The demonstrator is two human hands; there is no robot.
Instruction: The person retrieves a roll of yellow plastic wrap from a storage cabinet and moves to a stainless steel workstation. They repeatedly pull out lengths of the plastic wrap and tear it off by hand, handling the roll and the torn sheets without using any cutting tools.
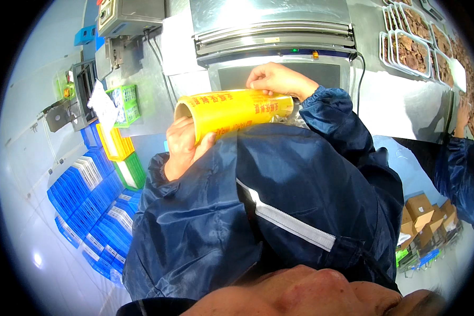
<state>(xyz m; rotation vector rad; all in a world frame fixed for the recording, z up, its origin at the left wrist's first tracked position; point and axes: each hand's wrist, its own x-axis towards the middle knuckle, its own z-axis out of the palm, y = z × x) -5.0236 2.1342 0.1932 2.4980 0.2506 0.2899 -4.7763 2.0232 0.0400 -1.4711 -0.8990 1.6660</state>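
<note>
A large yellow-wrapped roll (231, 108) with red printing lies crosswise against the front of my dark blue jacket. My left hand (183, 144) grips its near-left end, with fingers inside the hollow core and the thumb outside. Bent over the far side of the roll, my right hand (278, 81) has its thumb and fingers pinched at the wrapper's upper edge. Some clear plastic film (294, 116) shows by the roll's right end. Just beyond my right hand stands a film-wrapping machine (272, 43) with metal rollers, a green light and a dark plate.
Trays of brown sliced food (412, 53) stand at the right of the steel table (395, 102). Another person's hand (463, 114) reaches in there. A metal machine (130, 17) and a green basket (130, 104) are at left. Stacked blue crates (89, 205) and cardboard boxes (418, 211) flank me.
</note>
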